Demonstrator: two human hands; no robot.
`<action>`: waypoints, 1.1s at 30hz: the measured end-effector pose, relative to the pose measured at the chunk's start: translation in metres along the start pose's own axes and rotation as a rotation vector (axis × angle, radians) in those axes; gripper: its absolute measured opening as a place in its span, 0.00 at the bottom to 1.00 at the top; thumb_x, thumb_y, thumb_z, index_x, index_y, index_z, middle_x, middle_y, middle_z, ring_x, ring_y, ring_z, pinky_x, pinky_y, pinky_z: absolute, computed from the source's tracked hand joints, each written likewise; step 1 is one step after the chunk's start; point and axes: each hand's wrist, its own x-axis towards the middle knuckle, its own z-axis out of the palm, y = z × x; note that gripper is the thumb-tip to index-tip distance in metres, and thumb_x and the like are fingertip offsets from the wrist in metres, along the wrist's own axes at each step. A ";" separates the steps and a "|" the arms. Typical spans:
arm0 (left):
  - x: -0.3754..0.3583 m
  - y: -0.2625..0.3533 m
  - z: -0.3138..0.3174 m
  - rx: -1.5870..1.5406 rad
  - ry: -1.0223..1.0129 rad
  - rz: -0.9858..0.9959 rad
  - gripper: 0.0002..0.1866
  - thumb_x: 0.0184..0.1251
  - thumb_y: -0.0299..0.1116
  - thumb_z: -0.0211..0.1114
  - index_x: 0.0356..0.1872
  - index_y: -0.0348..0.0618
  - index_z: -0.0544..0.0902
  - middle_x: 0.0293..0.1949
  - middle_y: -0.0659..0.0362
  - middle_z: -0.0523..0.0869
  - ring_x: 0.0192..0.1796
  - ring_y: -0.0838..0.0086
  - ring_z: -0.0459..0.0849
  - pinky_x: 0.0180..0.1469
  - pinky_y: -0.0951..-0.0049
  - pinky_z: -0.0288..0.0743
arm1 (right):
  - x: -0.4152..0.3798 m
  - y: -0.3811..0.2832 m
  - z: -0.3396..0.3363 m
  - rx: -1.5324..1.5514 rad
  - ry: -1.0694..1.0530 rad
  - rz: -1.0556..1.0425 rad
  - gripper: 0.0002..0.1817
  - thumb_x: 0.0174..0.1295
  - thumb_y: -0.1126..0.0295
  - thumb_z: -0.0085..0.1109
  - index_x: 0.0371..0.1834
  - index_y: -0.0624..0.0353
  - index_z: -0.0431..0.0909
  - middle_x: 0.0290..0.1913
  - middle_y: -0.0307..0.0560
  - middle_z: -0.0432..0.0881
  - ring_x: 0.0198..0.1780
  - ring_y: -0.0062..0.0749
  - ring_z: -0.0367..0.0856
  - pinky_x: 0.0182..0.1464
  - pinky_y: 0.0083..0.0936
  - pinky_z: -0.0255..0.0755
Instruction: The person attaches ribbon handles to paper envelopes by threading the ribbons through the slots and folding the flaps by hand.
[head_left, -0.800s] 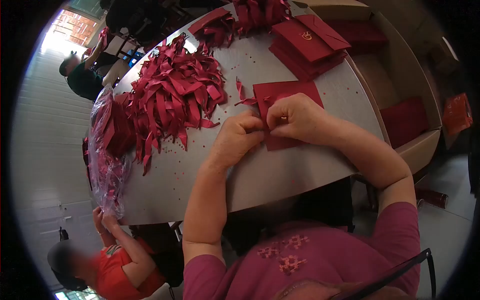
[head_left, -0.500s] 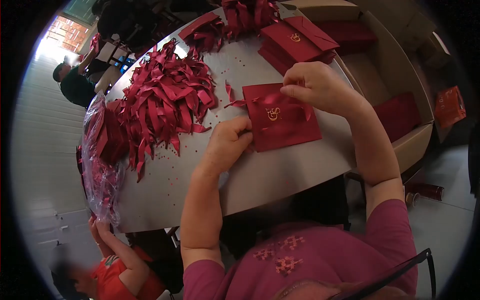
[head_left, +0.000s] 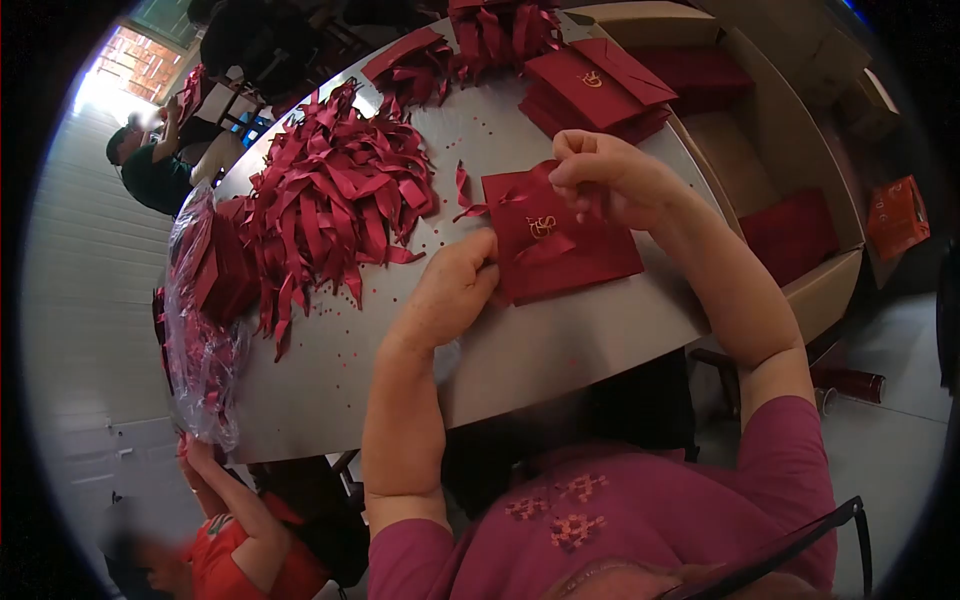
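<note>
A dark red paper gift bag [head_left: 600, 254] with a gold logo lies flat on the table in front of me. My left hand [head_left: 462, 283] is closed at its left edge, the fingertips partly hidden. Above the bag's upper right part, my right hand [head_left: 612, 178] pinches a red satin ribbon [head_left: 530, 186] that runs across the top of the bag. Another stretch of ribbon lies over the bag's front, below the logo. A loose ribbon end [head_left: 463, 190] sticks out past the bag's upper left corner.
A large heap of ribbons [head_left: 335, 190] covers the table's left part. Stacked red bags [head_left: 600, 85] stand at the back right, beside an open cardboard box [head_left: 745, 150]. Plastic-wrapped bags [head_left: 205, 330] lie at the left edge, near a person in red [head_left: 240, 550]. Small red bits dot the table.
My right hand has shifted slightly left and its fingers have curled in more. The ribbon across the bag's front has changed shape. My left hand stays nearly in place at the bag's edge.
</note>
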 end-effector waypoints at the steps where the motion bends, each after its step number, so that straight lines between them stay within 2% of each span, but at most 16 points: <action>1: 0.000 -0.001 0.001 -0.026 0.007 0.021 0.08 0.64 0.19 0.54 0.42 0.34 0.79 0.32 0.61 0.83 0.33 0.81 0.80 0.37 0.77 0.75 | 0.000 0.003 0.008 0.265 0.072 0.086 0.09 0.61 0.66 0.62 0.32 0.56 0.73 0.27 0.40 0.78 0.21 0.18 0.72 0.18 0.17 0.62; 2: 0.000 -0.003 0.001 -0.053 0.013 0.040 0.07 0.65 0.19 0.54 0.41 0.34 0.78 0.33 0.61 0.83 0.33 0.81 0.80 0.37 0.77 0.75 | 0.002 0.007 0.013 0.531 0.144 0.174 0.09 0.62 0.65 0.62 0.34 0.55 0.72 0.27 0.38 0.76 0.18 0.16 0.66 0.16 0.15 0.57; 5: -0.002 -0.011 -0.005 0.047 -0.032 0.043 0.03 0.66 0.20 0.55 0.37 0.35 0.77 0.33 0.62 0.82 0.35 0.81 0.80 0.38 0.77 0.75 | 0.017 0.032 0.006 0.756 0.098 0.258 0.09 0.62 0.65 0.63 0.35 0.54 0.72 0.26 0.37 0.72 0.18 0.15 0.58 0.19 0.13 0.55; 6: -0.003 -0.018 -0.005 0.052 -0.030 0.038 0.03 0.66 0.20 0.55 0.37 0.35 0.77 0.33 0.62 0.82 0.35 0.81 0.80 0.38 0.77 0.75 | 0.018 0.035 0.006 0.759 0.091 0.258 0.09 0.62 0.65 0.63 0.35 0.54 0.72 0.26 0.37 0.72 0.18 0.15 0.58 0.19 0.13 0.55; 8: -0.004 -0.030 -0.006 -0.211 -0.023 -0.101 0.02 0.67 0.21 0.56 0.34 0.37 0.75 0.32 0.64 0.81 0.34 0.81 0.79 0.36 0.77 0.76 | 0.021 0.037 0.005 0.765 0.165 0.250 0.07 0.65 0.67 0.60 0.40 0.54 0.72 0.25 0.35 0.71 0.17 0.13 0.58 0.18 0.13 0.54; 11: -0.011 -0.018 -0.018 -0.203 0.045 -0.229 0.01 0.64 0.22 0.60 0.34 0.37 0.77 0.31 0.61 0.79 0.34 0.77 0.79 0.37 0.76 0.73 | 0.018 0.038 0.013 0.619 0.201 0.124 0.11 0.63 0.71 0.61 0.46 0.53 0.70 0.29 0.38 0.72 0.19 0.16 0.60 0.21 0.15 0.58; 15: -0.010 -0.032 -0.032 -0.023 0.172 -0.220 0.01 0.62 0.21 0.62 0.32 0.36 0.78 0.31 0.60 0.80 0.35 0.75 0.81 0.37 0.73 0.74 | 0.011 0.031 0.031 0.616 0.328 0.068 0.17 0.61 0.75 0.60 0.51 0.54 0.67 0.34 0.41 0.73 0.23 0.19 0.65 0.26 0.18 0.63; 17: -0.001 -0.044 -0.038 0.197 0.405 -0.167 0.01 0.60 0.20 0.62 0.31 0.34 0.79 0.32 0.56 0.80 0.36 0.71 0.82 0.38 0.71 0.76 | 0.010 0.030 0.033 0.657 0.321 0.053 0.18 0.62 0.76 0.59 0.53 0.54 0.65 0.36 0.43 0.73 0.27 0.21 0.68 0.32 0.21 0.67; 18: 0.005 -0.041 -0.040 0.199 0.406 -0.169 0.01 0.60 0.20 0.62 0.31 0.34 0.79 0.32 0.56 0.80 0.36 0.71 0.82 0.38 0.71 0.76 | 0.010 0.030 0.033 0.659 0.319 0.053 0.18 0.62 0.76 0.59 0.53 0.54 0.65 0.36 0.43 0.73 0.27 0.21 0.68 0.32 0.21 0.67; 20: 0.017 -0.033 -0.045 0.406 0.427 -0.040 0.01 0.57 0.21 0.63 0.30 0.34 0.80 0.37 0.53 0.82 0.38 0.63 0.83 0.43 0.68 0.77 | 0.010 0.032 0.033 0.789 0.344 0.050 0.21 0.61 0.77 0.60 0.55 0.55 0.64 0.38 0.44 0.73 0.29 0.21 0.69 0.34 0.20 0.68; 21: 0.025 -0.033 -0.046 0.406 0.426 -0.038 0.01 0.57 0.21 0.63 0.30 0.34 0.80 0.37 0.53 0.82 0.38 0.63 0.83 0.43 0.68 0.77 | 0.011 0.035 0.032 0.789 0.345 0.048 0.21 0.61 0.77 0.60 0.55 0.55 0.64 0.38 0.44 0.73 0.29 0.21 0.69 0.34 0.20 0.68; 23: 0.042 -0.033 -0.046 0.441 0.339 0.203 0.02 0.53 0.22 0.63 0.27 0.33 0.80 0.41 0.51 0.83 0.43 0.56 0.83 0.48 0.66 0.77 | 0.012 0.039 0.031 0.668 0.291 0.015 0.23 0.60 0.78 0.61 0.57 0.55 0.63 0.38 0.43 0.74 0.29 0.21 0.70 0.35 0.20 0.69; 26: 0.060 -0.035 -0.047 0.421 0.201 0.182 0.03 0.50 0.23 0.62 0.26 0.34 0.80 0.45 0.51 0.84 0.48 0.53 0.82 0.51 0.65 0.76 | 0.007 0.034 0.038 0.578 0.327 0.019 0.25 0.59 0.80 0.60 0.58 0.56 0.62 0.38 0.42 0.74 0.29 0.20 0.70 0.35 0.20 0.68; 27: 0.064 -0.039 -0.047 0.421 0.199 0.182 0.03 0.50 0.23 0.62 0.26 0.34 0.80 0.45 0.51 0.84 0.48 0.53 0.82 0.51 0.65 0.76 | 0.007 0.035 0.038 0.579 0.329 0.018 0.25 0.59 0.80 0.60 0.58 0.56 0.62 0.38 0.42 0.74 0.29 0.20 0.70 0.35 0.20 0.68; 29: 0.069 -0.046 -0.048 0.572 0.166 0.398 0.02 0.51 0.22 0.61 0.27 0.35 0.79 0.44 0.52 0.84 0.45 0.62 0.82 0.48 0.70 0.74 | 0.008 0.037 0.037 0.563 0.306 -0.003 0.28 0.58 0.81 0.60 0.60 0.56 0.61 0.36 0.40 0.74 0.29 0.19 0.70 0.35 0.20 0.68; 33: 0.068 -0.046 -0.048 0.566 0.130 0.393 0.03 0.50 0.21 0.60 0.28 0.36 0.78 0.39 0.52 0.82 0.43 0.61 0.80 0.48 0.70 0.73 | 0.006 0.035 0.037 0.544 0.293 0.008 0.28 0.58 0.81 0.61 0.60 0.55 0.61 0.34 0.38 0.74 0.29 0.18 0.71 0.35 0.20 0.68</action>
